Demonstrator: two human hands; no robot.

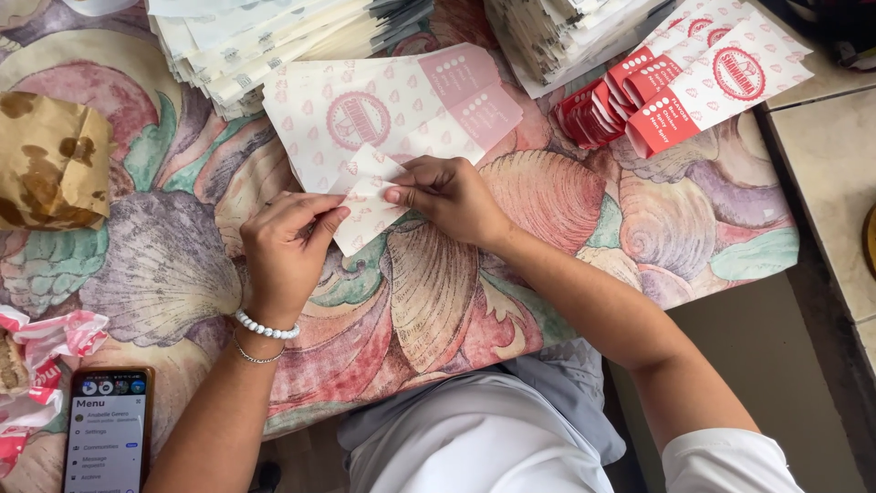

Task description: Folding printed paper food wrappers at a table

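Both of my hands pinch a flat white paper bag [365, 196] printed with small pink hearts and a round pink emblem. My left hand [287, 246] grips its lower left edge, fingers curled. My right hand [447, 196] presses a fold down near the middle with thumb and forefinger. The bag lies on a table covered by a shell-patterned cloth [164, 265]. Its far end has two pink panels with white dots.
Tall stacks of white paper sheets [265, 46] sit at the back, with another stack [566, 32] to the right. Folded red-and-white bags [693, 78] fan out at the back right. A greasy brown bag [50, 164], a phone [108, 429] and a red-white wrapper [41, 351] lie left.
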